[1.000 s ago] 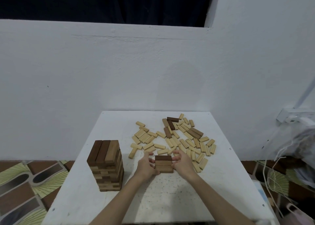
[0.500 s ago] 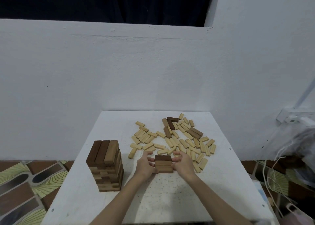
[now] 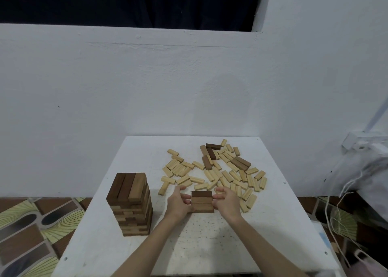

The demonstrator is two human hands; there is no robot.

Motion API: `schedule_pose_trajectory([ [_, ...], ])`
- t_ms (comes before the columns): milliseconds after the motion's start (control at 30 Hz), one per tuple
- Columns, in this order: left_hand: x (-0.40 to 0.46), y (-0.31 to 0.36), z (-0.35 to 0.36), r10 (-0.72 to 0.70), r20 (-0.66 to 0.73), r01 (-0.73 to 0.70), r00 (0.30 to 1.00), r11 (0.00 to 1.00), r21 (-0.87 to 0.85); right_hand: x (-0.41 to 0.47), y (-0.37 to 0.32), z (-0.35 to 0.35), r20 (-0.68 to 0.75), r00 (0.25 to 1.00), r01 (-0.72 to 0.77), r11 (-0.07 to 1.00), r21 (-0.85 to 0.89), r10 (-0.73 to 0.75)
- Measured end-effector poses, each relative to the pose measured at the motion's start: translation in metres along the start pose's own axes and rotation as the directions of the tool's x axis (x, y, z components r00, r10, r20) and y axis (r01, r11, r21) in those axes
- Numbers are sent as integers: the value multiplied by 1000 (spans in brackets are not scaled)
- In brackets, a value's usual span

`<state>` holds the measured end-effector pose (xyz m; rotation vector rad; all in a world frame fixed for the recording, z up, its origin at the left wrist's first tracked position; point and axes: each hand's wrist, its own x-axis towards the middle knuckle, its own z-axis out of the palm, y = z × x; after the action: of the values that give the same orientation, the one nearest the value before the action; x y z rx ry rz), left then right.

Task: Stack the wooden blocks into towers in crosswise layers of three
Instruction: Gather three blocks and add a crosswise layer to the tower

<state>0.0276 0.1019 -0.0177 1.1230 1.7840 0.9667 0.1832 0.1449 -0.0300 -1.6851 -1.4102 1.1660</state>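
Three blocks (image 3: 202, 201) lie side by side on the white table (image 3: 210, 245). Your left hand (image 3: 178, 204) and right hand (image 3: 227, 202) press their ends with nearly straight fingers. Beyond lie loose blocks (image 3: 222, 171); a tall tower (image 3: 131, 203) stands left.

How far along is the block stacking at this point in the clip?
Done: one tall tower stands at the table's left. In hand: the left hand and right hand press the ends of a row of three blocks, apparently squaring the first layer of a second tower. Left: most of the work, since a large scatter of loose blocks lies beyond the hands.
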Motion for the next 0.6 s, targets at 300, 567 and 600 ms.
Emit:
schedule_pose_trajectory([
  [300, 2, 0, 1, -15, -6, 15, 1000, 1000, -20, -1, 1, 3, -45, 999, -14, 1000, -15, 13],
  [567, 2, -1, -2, -29, 3, 29, 1000, 999, -27, -4, -1, 3, -38, 999, -36, 999, -9, 36],
  [600, 2, -1, -3, -27, 11, 27, 1000, 999, -17, -5, -2, 3, -35, 999, -35, 999, -7, 35],
])
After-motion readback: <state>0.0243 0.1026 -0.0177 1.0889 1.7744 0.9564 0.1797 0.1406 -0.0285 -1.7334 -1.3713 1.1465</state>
